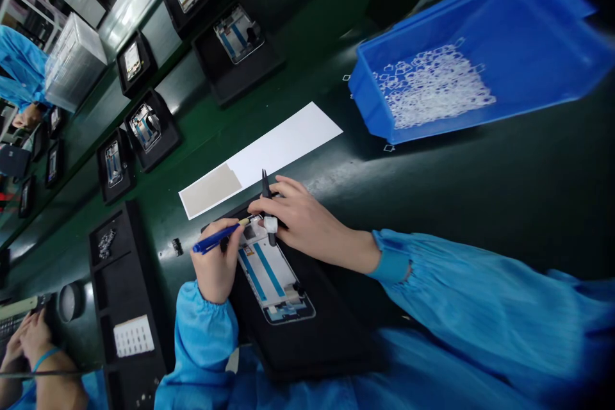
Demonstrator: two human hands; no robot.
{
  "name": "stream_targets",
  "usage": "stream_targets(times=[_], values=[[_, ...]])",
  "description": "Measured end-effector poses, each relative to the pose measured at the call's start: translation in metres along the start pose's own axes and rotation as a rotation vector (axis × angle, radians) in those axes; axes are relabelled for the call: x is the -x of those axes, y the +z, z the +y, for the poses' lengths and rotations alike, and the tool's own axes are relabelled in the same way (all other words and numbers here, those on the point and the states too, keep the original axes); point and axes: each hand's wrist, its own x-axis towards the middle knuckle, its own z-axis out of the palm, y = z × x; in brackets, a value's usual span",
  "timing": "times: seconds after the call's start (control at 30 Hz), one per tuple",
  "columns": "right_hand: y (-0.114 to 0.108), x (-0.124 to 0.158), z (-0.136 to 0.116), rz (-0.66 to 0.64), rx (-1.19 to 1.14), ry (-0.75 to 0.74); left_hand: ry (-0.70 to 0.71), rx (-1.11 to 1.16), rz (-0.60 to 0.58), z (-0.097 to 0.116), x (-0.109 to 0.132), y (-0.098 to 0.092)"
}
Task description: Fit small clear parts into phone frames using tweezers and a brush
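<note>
An opened phone body (271,275) with two blue strips lies on a black foam tray (317,333) in front of me. My left hand (214,266) is closed around a blue pen-like tool (216,240), whose pale tip is at the phone's upper end. Black tweezers (266,189) with a white wrap are held in my right hand (302,221), their points facing away from the phone. The right fingertips are by the phone's top edge; whether they touch it is hard to tell.
A blue bin (519,45) of small white frames stands at the right. A white sheet (283,141) lies beyond the tray. Left are a compartmented black tray (115,295) and several phone trays (154,131). Another person's hands (33,339) rest at lower left.
</note>
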Motion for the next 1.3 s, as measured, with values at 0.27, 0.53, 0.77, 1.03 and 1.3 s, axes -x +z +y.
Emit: stream_targets(times=[0.27, 0.53, 0.77, 1.03, 1.3], values=[[0.001, 0.002, 0.001, 0.005, -0.004, -0.005, 0.070, -0.144, -0.072, 0.016, -0.003, 0.002], [0.004, 0.001, 0.002, -0.006, -0.026, 0.019, -0.195, 0.180, 0.199, 0.001, 0.000, -0.001], [0.001, 0.001, 0.003, 0.018, -0.107, 0.021, 0.049, -0.073, -0.058, -0.002, 0.019, -0.007], [-0.010, -0.002, 0.003, 0.304, -0.426, 0.327, 0.179, -0.533, -0.287, 0.003, 0.021, 0.005], [-0.019, -0.026, 0.025, 0.302, -0.602, 0.516, 0.060, -0.498, -0.554, 0.008, -0.005, -0.009]])
